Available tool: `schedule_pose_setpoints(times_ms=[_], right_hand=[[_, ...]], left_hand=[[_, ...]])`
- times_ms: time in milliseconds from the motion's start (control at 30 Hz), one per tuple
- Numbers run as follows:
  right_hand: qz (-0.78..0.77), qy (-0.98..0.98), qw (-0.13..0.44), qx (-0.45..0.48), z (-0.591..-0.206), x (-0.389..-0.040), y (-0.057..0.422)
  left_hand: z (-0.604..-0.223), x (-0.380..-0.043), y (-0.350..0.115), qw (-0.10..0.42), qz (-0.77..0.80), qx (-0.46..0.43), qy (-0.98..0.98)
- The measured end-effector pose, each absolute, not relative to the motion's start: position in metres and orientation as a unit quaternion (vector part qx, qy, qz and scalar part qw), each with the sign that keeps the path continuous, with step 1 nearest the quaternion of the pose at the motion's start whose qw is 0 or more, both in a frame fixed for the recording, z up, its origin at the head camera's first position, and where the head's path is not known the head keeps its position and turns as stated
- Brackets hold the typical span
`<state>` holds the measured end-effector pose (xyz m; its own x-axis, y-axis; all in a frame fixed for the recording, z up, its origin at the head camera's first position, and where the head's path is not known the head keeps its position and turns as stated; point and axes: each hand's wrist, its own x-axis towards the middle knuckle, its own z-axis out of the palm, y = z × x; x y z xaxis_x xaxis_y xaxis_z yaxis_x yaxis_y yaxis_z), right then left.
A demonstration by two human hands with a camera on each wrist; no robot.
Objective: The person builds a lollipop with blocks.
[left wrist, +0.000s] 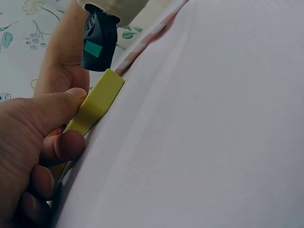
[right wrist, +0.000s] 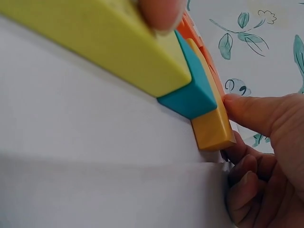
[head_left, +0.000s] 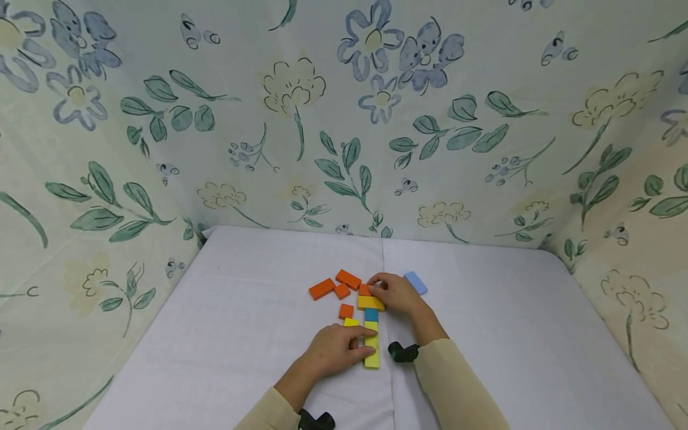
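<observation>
Blocks lie end to end in a column on the white cloth. Nearest is a yellow-green block point(head_left: 371, 361), then a teal block point(head_left: 371, 315), a yellow-orange block point(head_left: 371, 303) set crosswise, and a small orange block point(head_left: 365, 290) at the far end. My left hand point(head_left: 333, 349) holds the yellow-green block with thumb and index finger, covering part of it. With its thumb and index finger, my right hand point(head_left: 396, 294) pinches the small orange block. In the right wrist view, the right thumb point(right wrist: 251, 111) is close beside the yellow-orange block point(right wrist: 213, 130).
Left of the column lie several orange blocks point(head_left: 322, 288) and a yellow block point(head_left: 351, 322), partly behind the left hand. A light blue block point(head_left: 415, 282) lies beyond the right hand. Dark wrist cameras point(head_left: 403, 352) sit at both sleeves. Flowered cloth point(head_left: 344, 119) hangs behind the table.
</observation>
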<state>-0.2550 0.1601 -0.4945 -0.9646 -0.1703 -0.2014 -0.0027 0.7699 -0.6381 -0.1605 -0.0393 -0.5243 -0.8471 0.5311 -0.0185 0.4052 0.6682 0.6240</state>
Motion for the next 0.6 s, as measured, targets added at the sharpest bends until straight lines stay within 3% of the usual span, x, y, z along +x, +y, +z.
schedule_pose_setpoints(times_ms=[600], right_hand=[[-0.33,0.935,0.126,-0.038,-0.5001,-0.2564,0.1605]], left_hand=[[-0.5241,-0.16,-0.0388,0.105,0.319,0.252,0.908]])
